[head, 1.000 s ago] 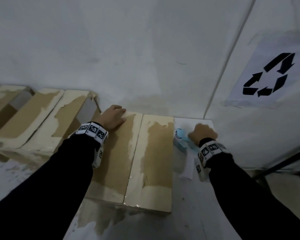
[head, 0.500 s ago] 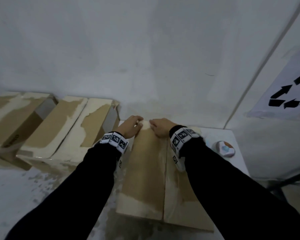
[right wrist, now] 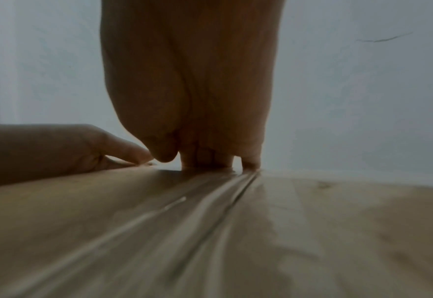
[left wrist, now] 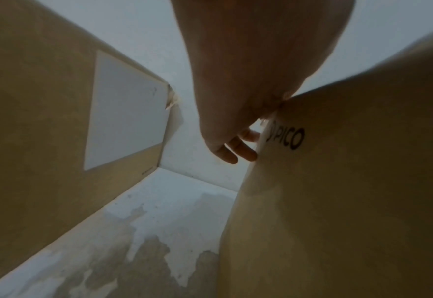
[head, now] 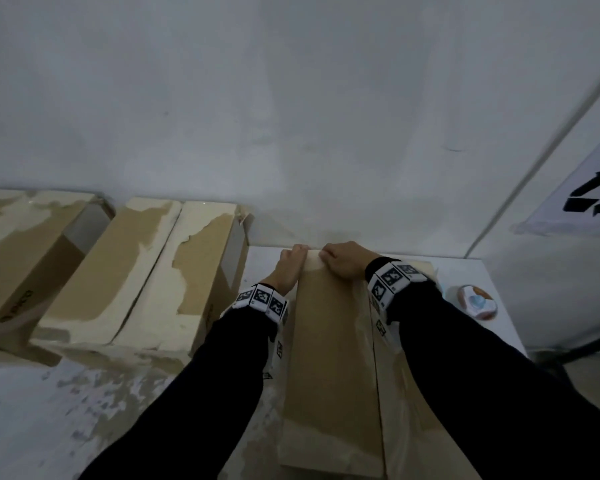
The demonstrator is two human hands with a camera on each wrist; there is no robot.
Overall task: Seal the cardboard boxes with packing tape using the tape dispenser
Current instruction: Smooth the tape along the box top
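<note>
The cardboard box (head: 333,375) lies lengthwise in front of me on the white table (head: 478,271). Glossy clear tape (right wrist: 210,203) runs along its top seam. My left hand (head: 290,268) is at the far left corner, its fingers (left wrist: 235,151) hooked over the far edge beside the "PICO" print, gripping the box (left wrist: 337,201). My right hand (head: 343,259) is right beside it, and its fingertips (right wrist: 207,159) press down on the tape at the far end of the seam. The tape dispenser (head: 477,301) lies alone on the table to the right of the box.
More taped cardboard boxes (head: 153,271) stand in a row to the left, the nearest (left wrist: 44,121) close beside my left hand. A white wall (head: 291,116) rises directly behind the box. A sheet with a recycling sign (head: 589,199) hangs at the right.
My right hand let go of the tape dispenser, left it on the table and came over to the box's far edge. My left hand slid from flat on the lid to the far corner.
</note>
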